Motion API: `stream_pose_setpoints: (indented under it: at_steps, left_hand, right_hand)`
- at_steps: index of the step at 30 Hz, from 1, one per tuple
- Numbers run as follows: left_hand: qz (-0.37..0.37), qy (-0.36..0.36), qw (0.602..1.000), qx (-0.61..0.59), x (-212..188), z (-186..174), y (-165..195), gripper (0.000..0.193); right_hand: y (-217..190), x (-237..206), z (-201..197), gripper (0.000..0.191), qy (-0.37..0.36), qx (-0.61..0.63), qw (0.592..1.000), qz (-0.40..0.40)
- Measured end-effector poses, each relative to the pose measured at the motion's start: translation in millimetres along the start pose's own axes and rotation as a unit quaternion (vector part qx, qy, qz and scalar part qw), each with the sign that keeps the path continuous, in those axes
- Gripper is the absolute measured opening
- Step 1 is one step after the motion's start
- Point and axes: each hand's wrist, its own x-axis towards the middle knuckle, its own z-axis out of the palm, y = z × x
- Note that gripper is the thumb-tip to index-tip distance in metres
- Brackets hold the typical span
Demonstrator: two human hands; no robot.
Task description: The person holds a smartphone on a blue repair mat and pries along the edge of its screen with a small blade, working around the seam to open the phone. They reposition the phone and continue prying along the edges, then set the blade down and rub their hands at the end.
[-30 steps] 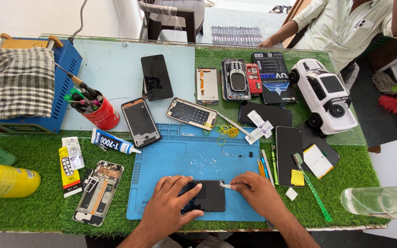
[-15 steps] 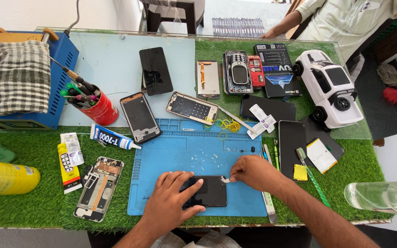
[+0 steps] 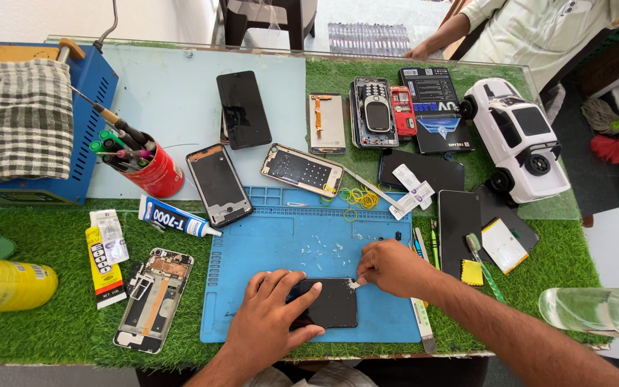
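Down at the near edge, a dark phone [image 3: 327, 302] lies flat on the blue work mat [image 3: 266, 251], long axis running left to right, glass side up. The left hand [image 3: 270, 322] presses down on its left half, fingers [image 3: 302, 292] spread apart across the glass, thumb hooked along the near edge. The right hand [image 3: 395, 269] sits at the phone's far right corner, fingers pinched together on a small pale scrap [image 3: 354, 284] right at that corner. White flecks dot the mat just beyond the phone. The mat rests on green artificial turf [image 3: 59, 322] covering the bench. To the left lie an opened phone frame [image 3: 153, 299], a yellow packet [image 3: 102, 266] and a white-and-blue glue tube [image 3: 177, 218], with a yellow canister [image 3: 5, 285] at the edge. To the right, a green toothbrush [image 3: 483, 264], a black phone [image 3: 460, 226] and a clear bottle [image 3: 596, 309]. Further back, a red cup of tools [image 3: 153, 170], more phone parts, yellow rubber bands [image 3: 358, 196], a white toy car [image 3: 517, 140], and a blue box [image 3: 87, 107] draped with a checked cloth [image 3: 16, 118]. At the far side, another person's arm [image 3: 442, 37] rests on the bench edge.
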Motion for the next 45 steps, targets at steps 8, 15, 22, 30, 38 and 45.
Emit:
stream_pose_setpoints:
  at_steps: [8, 15, 22, 30, 38, 45]
  left_hand:
    - [-0.006, -0.005, 1.0, 0.006, -3.0, 3.0, -1.1, 0.067]
    - [-0.014, -0.016, 1.0, 0.005, -4.2, 5.4, 2.1, 0.066]
    - [-0.007, 0.004, 1.0, 0.015, -6.9, 4.7, 3.0, 0.066]
    - [-0.014, -0.004, 1.0, 0.001, -6.0, 2.1, 4.8, 0.066]
    - [-0.005, 0.008, 1.0, 0.001, -5.9, 2.5, 3.3, 0.066]
    - [-0.016, -0.002, 1.0, -0.003, -4.7, 2.2, 2.8, 0.066]
  right_hand:
    - [4.0, -13.5, 29.4, 0.013, 0.069, 0.061, 0.989, 0.116]
    - [-4.7, -30.5, 49.6, 0.02, 0.107, 0.134, 0.948, 0.267]
    - [-4.9, -45.4, 43.1, 0.023, 0.11, 0.159, 0.961, 0.199]
    - [5.3, -41.7, 38.5, 0.018, 0.102, 0.194, 0.954, 0.204]
    - [9.7, -39.7, 34.5, 0.019, 0.087, 0.147, 0.963, 0.207]
    - [1.7, -35.3, 25.1, 0.018, 0.062, 0.114, 0.97, 0.204]
